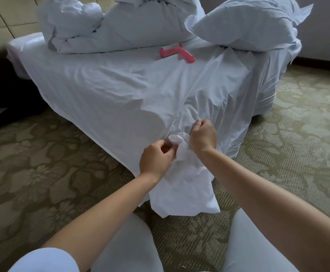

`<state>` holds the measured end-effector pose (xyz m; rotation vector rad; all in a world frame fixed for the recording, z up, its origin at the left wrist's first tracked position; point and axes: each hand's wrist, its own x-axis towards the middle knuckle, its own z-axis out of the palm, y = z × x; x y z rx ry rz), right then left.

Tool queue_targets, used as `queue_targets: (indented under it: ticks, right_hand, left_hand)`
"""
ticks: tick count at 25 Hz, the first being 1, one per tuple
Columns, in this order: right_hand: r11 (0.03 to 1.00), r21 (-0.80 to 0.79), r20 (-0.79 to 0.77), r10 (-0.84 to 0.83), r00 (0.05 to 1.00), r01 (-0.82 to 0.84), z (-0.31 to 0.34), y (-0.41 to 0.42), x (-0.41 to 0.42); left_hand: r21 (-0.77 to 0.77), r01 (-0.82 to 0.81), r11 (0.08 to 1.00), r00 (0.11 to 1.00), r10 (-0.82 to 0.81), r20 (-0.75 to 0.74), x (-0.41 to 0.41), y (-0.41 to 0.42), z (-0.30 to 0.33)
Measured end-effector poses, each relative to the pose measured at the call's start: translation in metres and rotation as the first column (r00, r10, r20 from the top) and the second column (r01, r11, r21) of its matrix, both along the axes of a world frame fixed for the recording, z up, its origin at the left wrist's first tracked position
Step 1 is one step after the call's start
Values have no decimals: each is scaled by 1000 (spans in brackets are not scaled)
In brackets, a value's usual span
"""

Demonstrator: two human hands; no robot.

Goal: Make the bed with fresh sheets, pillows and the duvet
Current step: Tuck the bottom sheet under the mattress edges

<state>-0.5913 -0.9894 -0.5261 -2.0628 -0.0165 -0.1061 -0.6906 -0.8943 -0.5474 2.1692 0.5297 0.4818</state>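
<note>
A single head-worn wide-angle camera looks forward and down from close above the bed [93, 91] corner, the carpet [42, 154] filling the lower frame around it.

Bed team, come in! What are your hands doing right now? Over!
Left hand and right hand both bunching the sheet at the bed's corner. Sheet draped, corner untucked. Pink lint roller, pillow, duvet on top.
</note>
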Motion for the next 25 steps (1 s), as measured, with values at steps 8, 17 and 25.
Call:
queue_targets:
  ticks: [8,17,25]
  right_hand:
    - [960,-274,-103,-96,990,64,-59,-46,-6]
    - [985,45,-275,175,945,-169,-90,-17,-3]
    - [919,-212,-111,315,943,-332,-80,-16,-7]
  left_hand:
    - [333,57,941,993,-21,-112,4,-17,-13]
    - [642,61,764,989,-135,66,14,-9,-33]
    - [438,395,808,912,-400,-85,-4,-4,-42]
